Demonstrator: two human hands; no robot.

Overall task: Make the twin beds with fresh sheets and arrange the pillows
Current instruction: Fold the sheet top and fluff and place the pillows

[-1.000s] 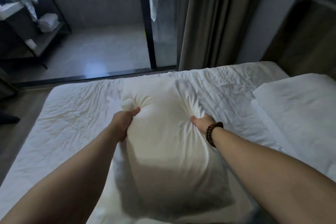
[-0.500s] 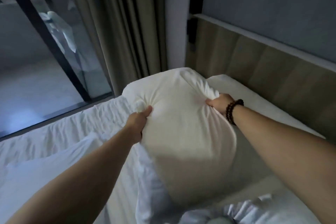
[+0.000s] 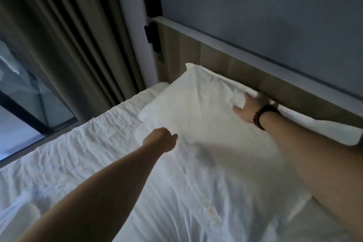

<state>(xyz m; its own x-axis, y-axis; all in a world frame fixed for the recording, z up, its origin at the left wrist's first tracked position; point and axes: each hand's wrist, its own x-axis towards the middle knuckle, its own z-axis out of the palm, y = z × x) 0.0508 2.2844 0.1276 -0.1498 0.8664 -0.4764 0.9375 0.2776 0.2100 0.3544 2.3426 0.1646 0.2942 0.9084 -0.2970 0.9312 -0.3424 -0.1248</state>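
Observation:
A white pillow (image 3: 198, 108) lies flat at the head of the bed, its far edge against the wooden headboard (image 3: 225, 59). My left hand (image 3: 160, 139) is curled at the pillow's near left edge and grips the fabric there. On the far right side, next to the headboard, my right hand (image 3: 249, 108), with a dark bead bracelet on its wrist, holds bunched pillow fabric, its fingertips hidden in the folds. A wrinkled white sheet (image 3: 78, 153) covers the bed.
A second white pillow (image 3: 324, 129) lies along the headboard to the right, partly under my right arm. Brown curtains (image 3: 68, 45) and a glass door (image 3: 17, 100) stand beyond the bed's left side. A grey wall rises above the headboard.
Both hands carried the pillow from mid-bed to the head end and set it down against the headboard. It was lifted half a second ago and lies flat now.

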